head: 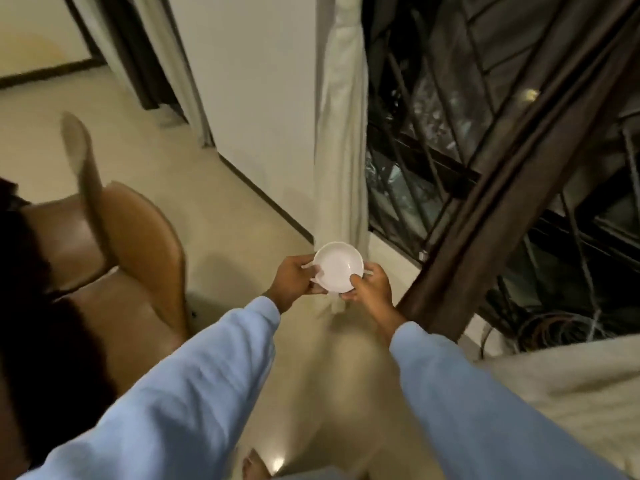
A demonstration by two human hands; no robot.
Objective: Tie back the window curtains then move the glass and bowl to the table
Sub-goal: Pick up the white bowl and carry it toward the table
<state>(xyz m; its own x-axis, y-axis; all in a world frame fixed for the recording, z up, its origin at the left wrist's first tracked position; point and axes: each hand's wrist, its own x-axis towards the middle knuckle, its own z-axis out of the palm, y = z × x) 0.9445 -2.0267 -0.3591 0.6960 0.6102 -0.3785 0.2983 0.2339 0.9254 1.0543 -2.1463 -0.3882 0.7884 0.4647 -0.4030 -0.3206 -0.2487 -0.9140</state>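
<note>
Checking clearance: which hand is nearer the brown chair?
Left. The left hand grips the bowl on the side facing the chair; the right hand grips its window side.

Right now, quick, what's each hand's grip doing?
Left grip: holds the small round white bowl by its left edge.
Right grip: holds the bowl's right edge.

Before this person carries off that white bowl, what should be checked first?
1. Grip of the left hand and right hand on the rim of the bowl: ok.
2. Tilt of the bowl, roughly level, nothing seen inside: ok.
3. Tie on the white curtain, gathered into a column: cannot tell.
4. Tie on the brown curtain, pulled aside: cannot tell.
5. Way to the table, out of view: cannot tell.
6. Whereabouts of the glass, out of view: cannot tell.
</note>
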